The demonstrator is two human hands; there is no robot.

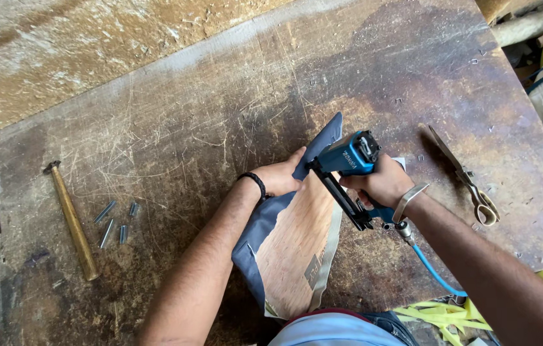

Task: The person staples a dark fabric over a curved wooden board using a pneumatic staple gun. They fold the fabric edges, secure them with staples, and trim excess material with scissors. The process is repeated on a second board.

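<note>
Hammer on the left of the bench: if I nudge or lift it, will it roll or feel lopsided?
The hammer has a round wooden handle, so a sideways push would probably roll it a little. Its small metal head likely stops it and makes that end heavier. It looks stiff, not fragile.

You have a single view, from the camera on your head, looking steeply down and slightly forward over the worn workbench [156, 122]. It sits close: your forearms enter from the bottom edge, your shirt shows at bottom centre, and the bench fills nearly the whole frame, its far edge running diagonally at top left.
</note>
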